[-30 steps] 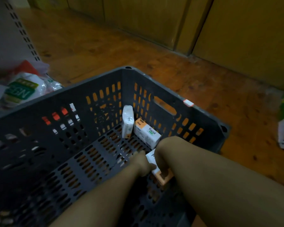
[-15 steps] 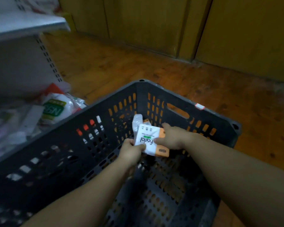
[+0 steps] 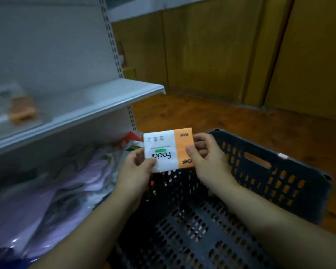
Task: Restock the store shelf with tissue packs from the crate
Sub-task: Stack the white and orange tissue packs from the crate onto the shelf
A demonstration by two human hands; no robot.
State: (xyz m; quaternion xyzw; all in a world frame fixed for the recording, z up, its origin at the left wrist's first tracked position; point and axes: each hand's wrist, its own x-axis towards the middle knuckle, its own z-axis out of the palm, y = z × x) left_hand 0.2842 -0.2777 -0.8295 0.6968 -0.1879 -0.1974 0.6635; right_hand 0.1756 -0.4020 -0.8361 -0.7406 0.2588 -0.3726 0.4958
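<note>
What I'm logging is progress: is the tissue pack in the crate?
Out: left hand and right hand hold the tissue pack above the crate.

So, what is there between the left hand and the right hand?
The tissue pack: the left hand pinches its white end, the right hand its orange end, above the crate. Head view.

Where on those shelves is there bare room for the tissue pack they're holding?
The upper shelf board is bare from the blurred orange pack at its left to its right end, below the slotted upright: room for the tissue pack. Underneath, it is crowded with bagged goods.
</note>
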